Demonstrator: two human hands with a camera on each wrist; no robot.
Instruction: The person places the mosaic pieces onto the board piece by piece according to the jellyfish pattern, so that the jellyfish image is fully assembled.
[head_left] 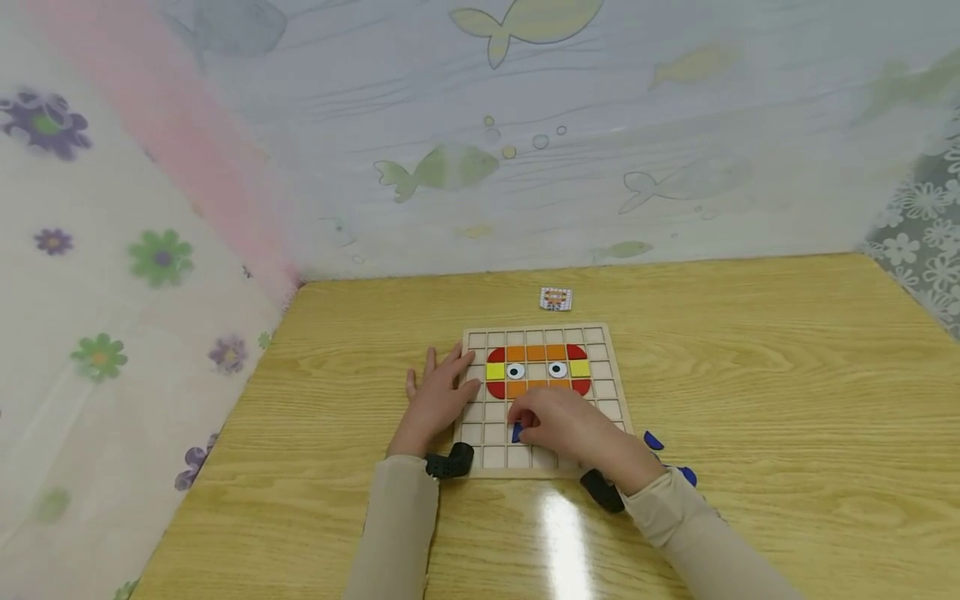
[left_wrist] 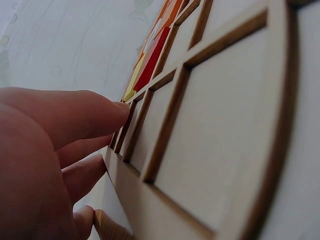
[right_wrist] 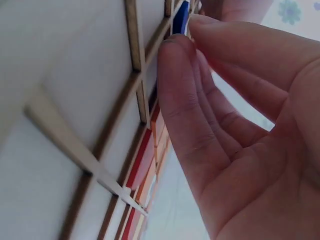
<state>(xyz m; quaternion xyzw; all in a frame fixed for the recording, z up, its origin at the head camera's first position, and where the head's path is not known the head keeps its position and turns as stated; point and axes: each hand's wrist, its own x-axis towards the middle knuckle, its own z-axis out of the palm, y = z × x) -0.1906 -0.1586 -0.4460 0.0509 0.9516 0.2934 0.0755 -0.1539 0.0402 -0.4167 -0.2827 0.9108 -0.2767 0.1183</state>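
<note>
A wooden grid board (head_left: 612, 410) lies on the table. My right hand (head_left: 567, 421) pinches a small blue tile (head_left: 517, 432) between thumb and fingertips over the board's lower middle cells; in the right wrist view the blue tile (right_wrist: 180, 19) shows at the fingertips, right at the grid. The left hand (head_left: 438, 398) rests with spread fingers at the board's left edge, its fingertips (left_wrist: 120, 112) on the frame in the left wrist view. Set in the grid are red corner tiles (head_left: 575, 352), orange tiles (head_left: 536, 352), yellow tiles (head_left: 580, 368) and two eye discs (head_left: 557, 369). My right hand hides some lower cells.
Loose blue tiles (head_left: 653, 440) lie right of the board, partly behind the right forearm. A small pattern card (head_left: 556, 299) is beyond the board's far edge. Patterned walls stand behind and left of the wooden table (head_left: 750, 350). Black wrist devices (head_left: 452, 462) hang over the board's near corners.
</note>
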